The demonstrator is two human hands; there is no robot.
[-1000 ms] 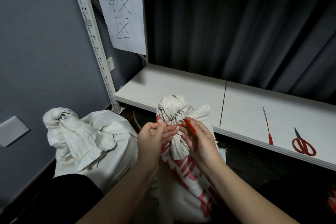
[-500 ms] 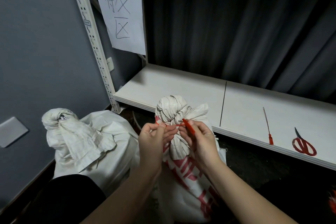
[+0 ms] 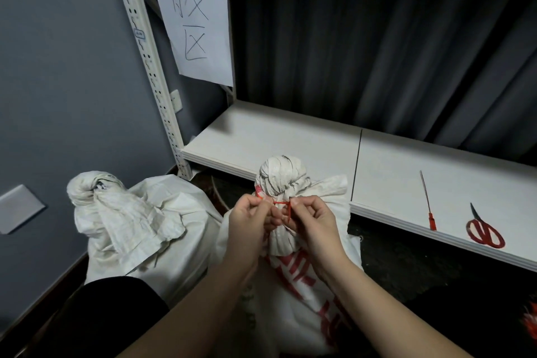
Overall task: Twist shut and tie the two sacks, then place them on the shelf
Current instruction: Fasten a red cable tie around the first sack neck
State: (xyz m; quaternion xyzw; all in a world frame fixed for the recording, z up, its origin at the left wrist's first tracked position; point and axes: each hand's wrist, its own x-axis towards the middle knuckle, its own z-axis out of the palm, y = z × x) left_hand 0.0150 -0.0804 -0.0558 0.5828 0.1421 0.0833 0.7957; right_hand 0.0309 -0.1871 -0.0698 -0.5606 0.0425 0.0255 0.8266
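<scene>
Hands, left [image 3: 250, 219] and right [image 3: 312, 219], pinching red tie [image 3: 280, 203] under twisted neck of red-printed sack [image 3: 296, 279]; soft, probably heavy (best gripped below knot).

Hidden behind the left hand [image 3: 250, 221] and right hand [image 3: 312, 222]: most of the red tie [image 3: 281, 203] and the neck of the printed sack [image 3: 293, 285] — no telling whether knotted. Cut off at the bottom edge: both forearms, the sack's base. Cropped at the right edge — the shelf [image 3: 261, 139]. Too dark to read under the shelf.
</scene>
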